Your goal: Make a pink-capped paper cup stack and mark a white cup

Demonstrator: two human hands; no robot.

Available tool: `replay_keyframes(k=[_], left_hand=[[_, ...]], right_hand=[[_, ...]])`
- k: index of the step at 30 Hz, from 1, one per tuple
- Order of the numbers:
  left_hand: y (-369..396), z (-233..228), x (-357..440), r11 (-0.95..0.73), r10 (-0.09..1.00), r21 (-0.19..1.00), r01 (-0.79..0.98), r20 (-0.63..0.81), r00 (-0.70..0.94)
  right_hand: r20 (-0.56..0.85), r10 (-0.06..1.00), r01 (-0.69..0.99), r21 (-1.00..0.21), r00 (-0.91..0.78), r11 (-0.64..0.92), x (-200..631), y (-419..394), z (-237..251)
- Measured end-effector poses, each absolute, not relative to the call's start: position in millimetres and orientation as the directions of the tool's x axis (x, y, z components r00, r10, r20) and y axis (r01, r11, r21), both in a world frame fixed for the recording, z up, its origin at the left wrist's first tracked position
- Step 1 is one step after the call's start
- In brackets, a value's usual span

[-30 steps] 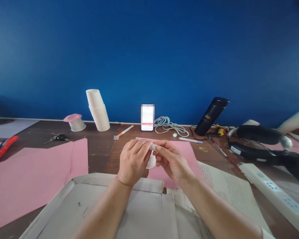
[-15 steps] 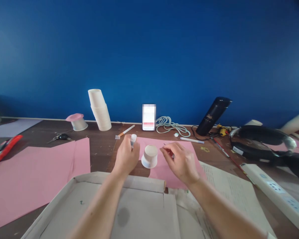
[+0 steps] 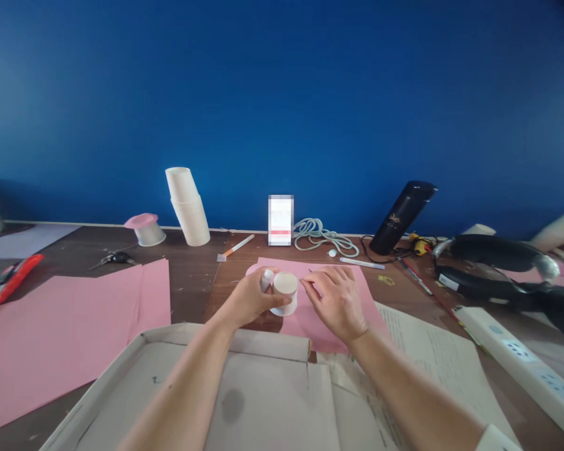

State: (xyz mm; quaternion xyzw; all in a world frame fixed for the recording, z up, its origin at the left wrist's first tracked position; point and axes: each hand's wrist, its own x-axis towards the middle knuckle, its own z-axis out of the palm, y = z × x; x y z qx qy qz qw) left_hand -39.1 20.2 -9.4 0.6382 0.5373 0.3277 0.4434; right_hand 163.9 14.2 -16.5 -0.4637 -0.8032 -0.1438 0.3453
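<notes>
Both hands at an upturned paper cup (image 3: 285, 292) on a cluttered brown desk (image 3: 188, 275).

Left hand (image 3: 249, 299) is curled round the cup's side, a small white tube (image 3: 266, 279) pinched in its fingers; right hand (image 3: 336, 299) sits just beside the cup, fingertips closed, contents too small to tell. Cup stands on a pink sheet (image 3: 331, 282). A flattened cardboard box (image 3: 178, 388) lies nearest the camera. Behind: a stack of cups (image 3: 188, 207), phone (image 3: 281, 220), coiled cable (image 3: 320, 237), black flask (image 3: 401, 217). Power strip (image 3: 517, 354) on the right. Blue wall (image 3: 282, 94) behind.
</notes>
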Motion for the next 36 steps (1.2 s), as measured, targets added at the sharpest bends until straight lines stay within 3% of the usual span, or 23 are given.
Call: replay_keyframes(k=[17,24,27,36], left_hand=[[21,-8,-36,-0.047,0.982,0.877,0.479,-0.047,0.182],[22,-10,-37,-0.055,0.981,0.875,0.481,-0.041,0.187],[22,-10,-37,-0.066,0.981,0.869,0.491,-0.034,0.193],[23,-10,-38,-0.066,0.979,0.862,0.503,-0.042,0.2]], right_hand=[[0.667,0.629,0.829,-0.031,-0.399,0.559,165,19,-19],[0.643,0.662,0.837,-0.059,-0.385,0.544,165,18,-18],[0.638,0.695,0.838,-0.138,-0.332,0.528,164,20,-22],[0.518,0.853,0.667,-0.611,-0.073,0.428,164,26,-29]])
